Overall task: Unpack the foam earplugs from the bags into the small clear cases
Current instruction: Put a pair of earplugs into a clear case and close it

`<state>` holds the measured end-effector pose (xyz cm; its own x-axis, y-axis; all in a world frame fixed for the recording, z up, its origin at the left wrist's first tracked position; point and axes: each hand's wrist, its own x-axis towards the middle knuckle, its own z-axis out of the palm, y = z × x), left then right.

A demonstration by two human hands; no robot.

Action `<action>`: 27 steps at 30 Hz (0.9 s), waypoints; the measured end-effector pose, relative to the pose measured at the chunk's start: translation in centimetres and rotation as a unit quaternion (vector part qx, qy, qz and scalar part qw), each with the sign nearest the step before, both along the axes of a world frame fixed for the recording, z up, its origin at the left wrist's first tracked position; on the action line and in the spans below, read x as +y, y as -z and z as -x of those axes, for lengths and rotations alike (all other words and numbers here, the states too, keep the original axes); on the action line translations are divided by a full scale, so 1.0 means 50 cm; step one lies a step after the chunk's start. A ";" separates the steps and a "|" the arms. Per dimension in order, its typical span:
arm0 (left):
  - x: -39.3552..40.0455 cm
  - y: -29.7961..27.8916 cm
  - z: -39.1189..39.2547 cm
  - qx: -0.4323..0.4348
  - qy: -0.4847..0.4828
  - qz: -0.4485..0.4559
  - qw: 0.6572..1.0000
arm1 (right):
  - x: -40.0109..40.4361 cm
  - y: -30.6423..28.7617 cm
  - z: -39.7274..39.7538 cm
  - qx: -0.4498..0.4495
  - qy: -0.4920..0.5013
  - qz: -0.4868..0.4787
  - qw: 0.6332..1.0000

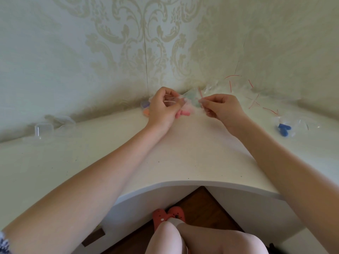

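While both hands work over the far corner of the white desk [183, 153], a small clear zip bag with a red seal strip [190, 99] is stretched between them, likely to pull the seal apart. Left hand [163, 107] fingers curl, pinching one end; right hand [222, 107] pinches the other. Pink foam earplugs [181, 114] lie just below the left hand. Empty small clear plastic case [44, 128] waits far left; blue foam earplugs [284, 127], still bagged, sit right.

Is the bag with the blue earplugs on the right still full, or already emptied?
Still holding earplugs: the blue earplugs lie inside the clear bag on the table's right side, away from both hands. Whether its seal is open, cannot tell.
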<state>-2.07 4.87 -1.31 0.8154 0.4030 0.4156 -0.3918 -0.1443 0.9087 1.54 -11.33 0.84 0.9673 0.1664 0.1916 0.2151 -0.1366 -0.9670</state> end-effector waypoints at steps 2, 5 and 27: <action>0.009 0.000 -0.003 -0.011 -0.060 0.003 0.998 | -0.006 -0.001 -0.005 0.011 0.015 -0.033 0.999; 0.014 -0.002 -0.001 -0.036 -0.136 -0.011 0.990 | -0.004 0.002 -0.005 0.009 0.021 -0.036 0.999; -0.029 -0.005 0.021 0.035 0.090 -0.098 0.990 | 0.024 0.008 0.038 -0.217 -0.017 0.190 0.957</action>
<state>-3.10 3.44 -1.09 0.8965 0.1656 0.4109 -0.3638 -0.2541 0.8961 -0.37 -10.11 0.45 0.8029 0.3337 0.4939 0.5961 -0.4472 -0.6668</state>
